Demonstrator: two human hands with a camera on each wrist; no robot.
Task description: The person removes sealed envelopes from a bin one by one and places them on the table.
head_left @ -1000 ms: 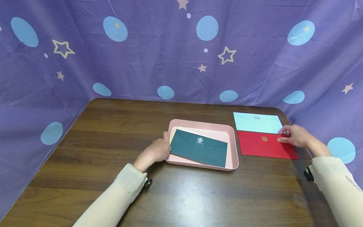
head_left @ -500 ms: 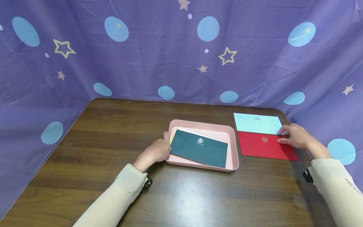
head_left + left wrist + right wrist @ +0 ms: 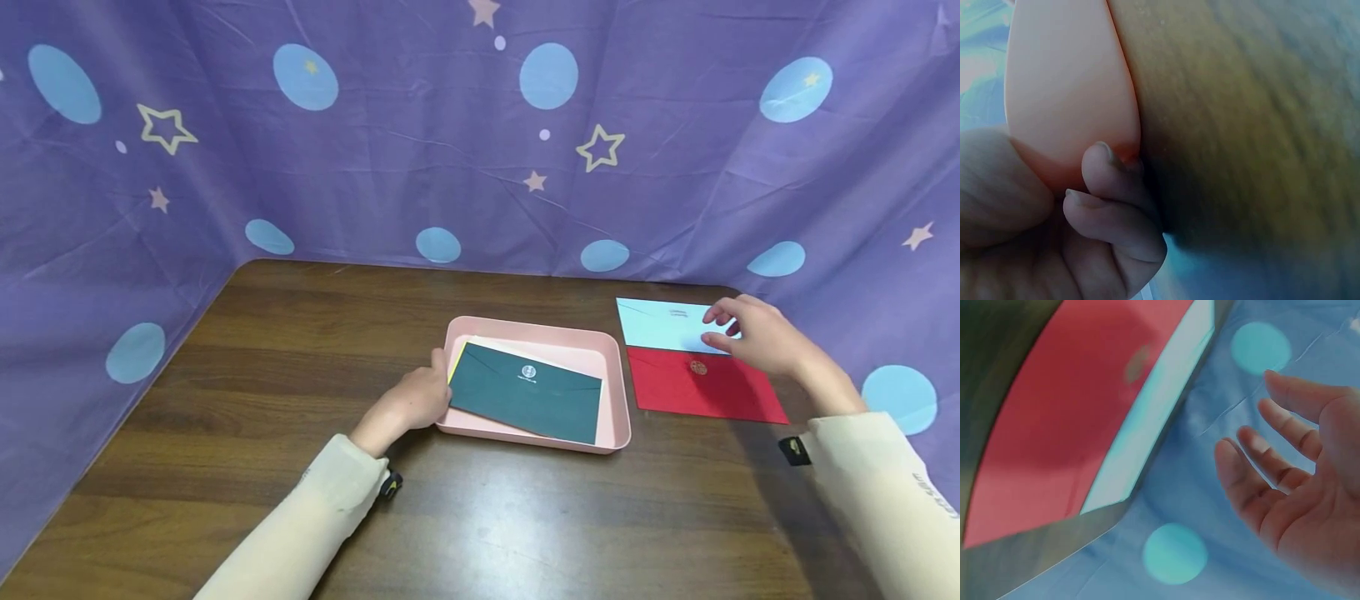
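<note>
My left hand point(image 3: 411, 402) grips the left wall of a pink tray point(image 3: 622, 392); in the left wrist view its fingertips point(image 3: 1100, 165) curl against the tray's side. Inside the tray, a dark green envelope point(image 3: 517, 406) with a white emblem lies slanted on top, pale and yellow edges peeking out beneath it. My right hand point(image 3: 768, 340) hovers with spread, slightly bent fingers over two envelopes at the right. One is red point(image 3: 675, 396) with a gold emblem; the other is light blue point(image 3: 647, 325), directly behind it and partly hidden by the hand. Nothing is between the right fingers.
The brown wooden table point(image 3: 300, 358) carries all of this. Behind it and at both sides hangs a purple curtain point(image 3: 390, 167) with stars and blue dots, close to the table's back edge. The envelopes lie near the table's right edge.
My right hand has lifted off the right end of the red envelope and shifted left, its fingers parting. The left hand, tray and envelopes have stayed put.
</note>
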